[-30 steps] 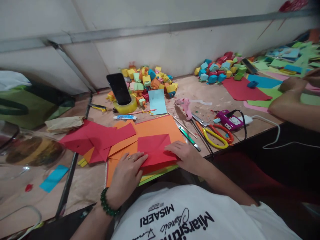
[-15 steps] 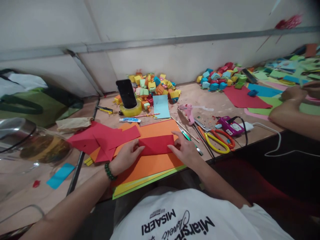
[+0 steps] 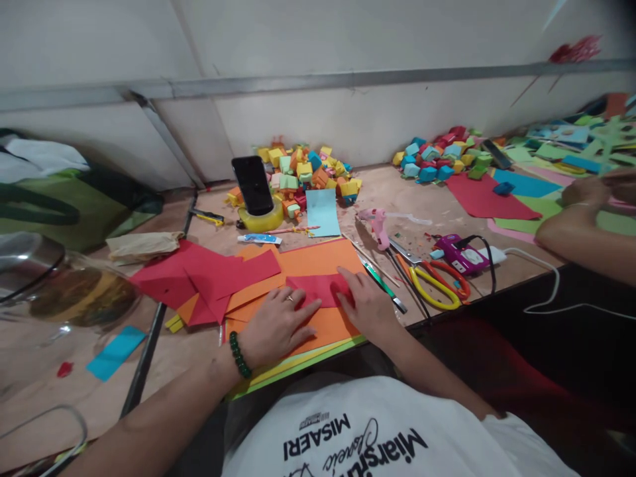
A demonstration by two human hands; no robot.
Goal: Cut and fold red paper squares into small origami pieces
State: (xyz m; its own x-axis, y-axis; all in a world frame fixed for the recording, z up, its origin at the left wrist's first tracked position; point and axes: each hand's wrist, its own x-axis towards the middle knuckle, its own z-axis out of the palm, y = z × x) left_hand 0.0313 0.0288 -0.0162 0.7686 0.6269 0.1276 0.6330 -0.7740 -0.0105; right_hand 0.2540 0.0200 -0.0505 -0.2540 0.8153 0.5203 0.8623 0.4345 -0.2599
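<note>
A folded strip of red paper (image 3: 318,291) lies on the stacked orange sheets (image 3: 318,258). My left hand (image 3: 281,324) rests flat over its left end and lower edge, fingers spread and holding nothing. At the right end, my right hand (image 3: 370,306) touches the strip with thumb and fingers apart, and covers that corner. Red sheets (image 3: 218,278) overlap the stack to the left, beside my left hand. A green-handled craft knife (image 3: 382,281) lies just beyond my right hand, with thin sticks alongside.
Right of me are yellow-handled scissors (image 3: 434,288), a pink glue gun (image 3: 376,225) and a purple power adapter (image 3: 460,254). A phone (image 3: 252,185) leans in a tape roll (image 3: 261,217) before piled paper cubes (image 3: 303,172). A glass jug (image 3: 74,285) stands left; another person's arm (image 3: 586,228) is right.
My left hand has moved from gripping the strip's left end to lying flat across its lower left part. My right hand has shifted slightly over the right end.
</note>
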